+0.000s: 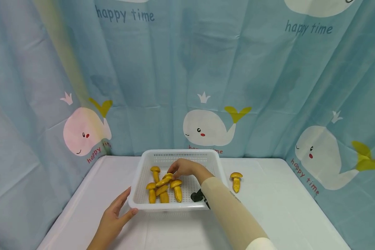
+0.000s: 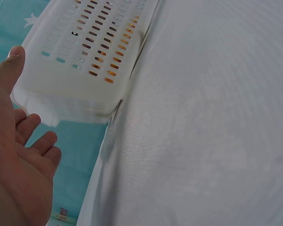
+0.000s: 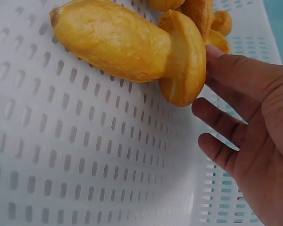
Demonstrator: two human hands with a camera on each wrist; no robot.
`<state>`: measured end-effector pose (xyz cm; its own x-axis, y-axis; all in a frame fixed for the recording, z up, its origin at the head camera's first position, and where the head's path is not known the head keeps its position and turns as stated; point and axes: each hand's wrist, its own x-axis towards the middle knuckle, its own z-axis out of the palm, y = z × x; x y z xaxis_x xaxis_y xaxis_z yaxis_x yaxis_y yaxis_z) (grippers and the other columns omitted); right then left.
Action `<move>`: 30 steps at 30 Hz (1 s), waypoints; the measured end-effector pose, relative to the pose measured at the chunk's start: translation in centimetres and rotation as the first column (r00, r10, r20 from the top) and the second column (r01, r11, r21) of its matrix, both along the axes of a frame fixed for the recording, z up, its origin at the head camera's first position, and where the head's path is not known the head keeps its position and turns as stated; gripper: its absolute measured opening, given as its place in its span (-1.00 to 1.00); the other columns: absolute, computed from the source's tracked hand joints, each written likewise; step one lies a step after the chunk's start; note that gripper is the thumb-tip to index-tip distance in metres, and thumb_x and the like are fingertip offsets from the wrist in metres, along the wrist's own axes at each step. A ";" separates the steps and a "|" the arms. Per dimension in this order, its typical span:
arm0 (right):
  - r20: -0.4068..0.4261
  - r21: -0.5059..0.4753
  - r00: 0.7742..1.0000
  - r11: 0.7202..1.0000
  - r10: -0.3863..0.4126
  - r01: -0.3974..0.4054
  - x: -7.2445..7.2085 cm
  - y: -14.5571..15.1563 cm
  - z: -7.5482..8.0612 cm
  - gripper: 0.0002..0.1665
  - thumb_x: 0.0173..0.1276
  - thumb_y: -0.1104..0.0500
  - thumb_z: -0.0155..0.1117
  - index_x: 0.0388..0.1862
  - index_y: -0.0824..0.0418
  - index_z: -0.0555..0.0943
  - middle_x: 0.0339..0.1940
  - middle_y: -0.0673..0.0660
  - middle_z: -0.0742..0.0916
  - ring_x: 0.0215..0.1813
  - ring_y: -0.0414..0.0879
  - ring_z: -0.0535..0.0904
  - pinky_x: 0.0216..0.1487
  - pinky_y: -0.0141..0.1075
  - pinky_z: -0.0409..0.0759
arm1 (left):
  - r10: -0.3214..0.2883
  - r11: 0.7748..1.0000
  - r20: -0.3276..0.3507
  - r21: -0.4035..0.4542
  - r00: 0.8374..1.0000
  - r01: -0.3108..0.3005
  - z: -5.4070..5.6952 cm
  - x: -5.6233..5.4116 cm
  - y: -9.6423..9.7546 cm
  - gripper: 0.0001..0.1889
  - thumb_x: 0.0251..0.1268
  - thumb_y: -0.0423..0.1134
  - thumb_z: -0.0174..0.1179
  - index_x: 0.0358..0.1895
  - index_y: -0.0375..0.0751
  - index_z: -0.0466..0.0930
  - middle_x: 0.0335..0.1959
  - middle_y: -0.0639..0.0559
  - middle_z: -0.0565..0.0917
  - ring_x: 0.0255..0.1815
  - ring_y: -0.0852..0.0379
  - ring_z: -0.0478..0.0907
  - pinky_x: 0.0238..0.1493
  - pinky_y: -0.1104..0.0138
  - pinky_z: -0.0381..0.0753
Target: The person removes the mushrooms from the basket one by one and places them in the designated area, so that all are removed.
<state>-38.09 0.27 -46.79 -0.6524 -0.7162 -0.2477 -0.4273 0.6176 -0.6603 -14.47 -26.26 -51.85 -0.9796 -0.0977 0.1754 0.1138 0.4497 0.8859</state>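
Note:
A white slotted plastic basket (image 1: 178,206) stands on the table with several yellow mushrooms (image 1: 178,192) in its left half. My right hand (image 1: 184,167) reaches in from the right, thumb and fingers pinching a tilted yellow mushroom (image 1: 164,180) that lies over the others. In the right wrist view, a large yellow mushroom (image 3: 118,42) lies close in front of the hand and partly hides the fingertips. At the basket's front left corner rests my left hand (image 1: 114,213), thumb at the front and loosely extended fingers along the side.
One more yellow mushroom (image 1: 236,182) lies on the white table (image 1: 268,208) right of the basket. A dark object (image 1: 197,196) sits in the basket's front right, partly behind the right forearm. A blue whale-print curtain (image 1: 162,86) hangs along the back and sides.

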 end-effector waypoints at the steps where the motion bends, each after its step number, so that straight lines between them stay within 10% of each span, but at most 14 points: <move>1: 0.001 0.000 1.000 1.000 -0.003 0.003 0.0 0.0 0.0 -0.69 0.34 0.23 0.46 0.06 0.01 0.77 -0.05 -0.12 0.79 0.03 -0.24 0.65 0.26 -0.20 0.64 | 0.002 1.000 -0.002 -0.006 1.000 -0.002 0.0 0.0 0.0 -0.18 0.28 0.04 0.43 0.58 0.20 0.26 0.60 0.05 0.27 0.60 -0.23 0.14 0.43 -0.36 0.22; 22: -0.155 -0.121 0.984 0.990 -0.086 0.068 0.3 0.2 1.5 -0.81 0.44 0.19 0.37 -0.06 -0.07 0.78 -0.05 -0.13 0.77 0.02 -0.21 0.63 0.15 -0.28 0.68 | 0.001 0.999 -0.040 -0.036 0.999 -0.002 -0.5 0.0 0.1 -0.19 0.26 0.01 0.45 0.56 0.23 0.29 0.57 0.11 0.32 0.60 0.03 0.20 0.44 -0.26 0.27; 26: -0.190 -0.130 0.976 0.988 -0.112 0.088 0.4 0.2 2.4 -0.82 0.43 0.20 0.39 -0.08 -0.06 0.79 -0.07 -0.13 0.78 0.04 -0.20 0.63 0.10 -0.33 0.69 | 0.008 0.999 -0.038 -0.046 0.999 -0.010 -0.6 -0.1 0.0 -0.19 0.25 0.05 0.44 0.56 0.29 0.28 0.56 0.16 0.33 0.54 0.38 0.17 0.45 -0.25 0.28; 30: -0.237 -0.141 0.963 0.985 -0.127 0.095 0.4 0.4 3.3 -0.82 0.43 0.20 0.39 -0.07 -0.03 0.79 -0.05 -0.12 0.78 0.10 -0.14 0.65 0.06 -0.35 0.69 | 0.010 0.999 -0.041 -0.047 0.999 -0.012 -0.4 0.0 0.0 -0.19 0.25 0.05 0.44 0.55 0.28 0.28 0.56 0.16 0.32 0.58 0.23 0.19 0.46 -0.23 0.28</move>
<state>-37.68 0.69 -43.45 -0.7589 -0.6510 0.0175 -0.5186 0.5879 -0.6208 -14.47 -26.30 -52.23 -0.9705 -0.0988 0.2201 0.1445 0.4925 0.8582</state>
